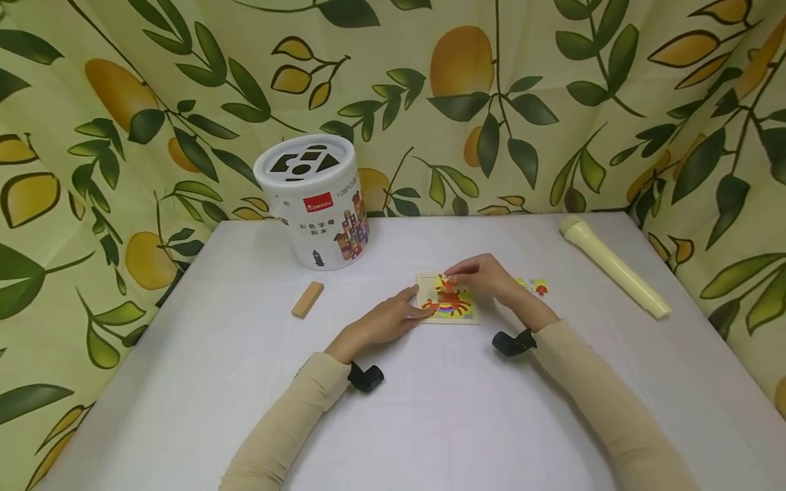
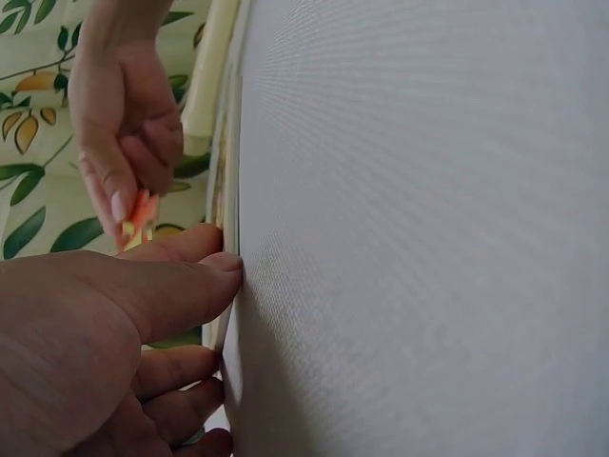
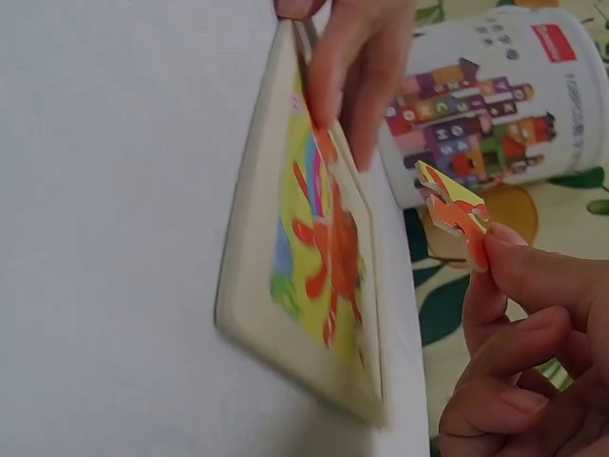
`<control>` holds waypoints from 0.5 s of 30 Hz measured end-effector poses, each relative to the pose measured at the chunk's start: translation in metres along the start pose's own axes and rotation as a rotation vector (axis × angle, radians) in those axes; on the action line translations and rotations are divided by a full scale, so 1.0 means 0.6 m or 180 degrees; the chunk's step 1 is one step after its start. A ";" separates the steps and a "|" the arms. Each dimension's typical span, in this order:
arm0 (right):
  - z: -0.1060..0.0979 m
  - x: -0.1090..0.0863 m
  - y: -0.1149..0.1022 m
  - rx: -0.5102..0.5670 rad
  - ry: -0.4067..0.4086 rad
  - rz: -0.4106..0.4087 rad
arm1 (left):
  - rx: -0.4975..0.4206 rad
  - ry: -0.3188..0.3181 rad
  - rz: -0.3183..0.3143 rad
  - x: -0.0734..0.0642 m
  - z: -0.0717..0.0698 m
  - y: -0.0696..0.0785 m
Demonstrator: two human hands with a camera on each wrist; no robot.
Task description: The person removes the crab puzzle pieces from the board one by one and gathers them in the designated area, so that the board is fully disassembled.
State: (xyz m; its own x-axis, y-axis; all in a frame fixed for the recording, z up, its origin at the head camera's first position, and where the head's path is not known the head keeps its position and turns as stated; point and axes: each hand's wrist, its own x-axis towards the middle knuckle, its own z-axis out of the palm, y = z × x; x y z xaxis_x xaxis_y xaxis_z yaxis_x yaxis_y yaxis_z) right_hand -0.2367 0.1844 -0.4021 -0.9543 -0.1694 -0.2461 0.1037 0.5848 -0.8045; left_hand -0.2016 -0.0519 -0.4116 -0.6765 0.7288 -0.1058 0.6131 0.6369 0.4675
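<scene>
The left hand (image 1: 383,320) lay at the left side of a small puzzle board (image 3: 252,248), which was flat on the white table (image 1: 442,409), about in the middle from left to right. Its fingers were rather straight and a little apart, and they touched the board's left part; one fingertip reached over the picture. How strongly they pressed, I cannot tell. The right hand (image 1: 491,279) was over the far right part of the board, and it pinched a puzzle piece (image 3: 452,205) between the thumb and the forefinger, while the other fingers were bent. This piece, orange and yellow, was above the board and did not touch it.

In the board there was a picture with an orange-red figure of many legs on yellow ground, with a rainbow patch at the near side. Pale wood showed at its far left part. Just to the right of the board, some loose pieces (image 1: 540,286) in yellow and red lay partly hidden behind the right hand.

To the left, well apart from the board, lay a wooden block (image 1: 308,300). Beyond this block stood a white bucket (image 1: 319,211), upright, with shaped holes in its lid. At the far right a cream-coloured stick (image 1: 614,266) with a thicker head was lying aslant. Behind the table hung a cloth (image 1: 393,61) with fruits and leaves.
</scene>
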 end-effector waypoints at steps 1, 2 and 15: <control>-0.008 -0.005 0.003 0.0009 0.0018 0.0039 | 0.0012 0.0002 0.0002 0.000 0.000 0.000; -0.015 -0.010 0.007 0.0025 0.0036 0.0064 | 0.0019 -0.0003 -0.0011 0.000 -0.001 0.000; -0.080 -0.068 0.084 -0.0215 0.0091 0.0312 | 0.0047 0.0021 0.0006 0.001 0.000 0.003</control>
State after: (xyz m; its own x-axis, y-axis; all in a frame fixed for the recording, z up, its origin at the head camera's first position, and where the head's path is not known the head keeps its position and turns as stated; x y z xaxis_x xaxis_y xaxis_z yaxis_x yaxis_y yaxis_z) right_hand -0.2059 0.2587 -0.4064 -0.9482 -0.0868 -0.3055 0.1786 0.6497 -0.7389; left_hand -0.2010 -0.0500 -0.4109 -0.6780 0.7284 -0.0992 0.6202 0.6392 0.4546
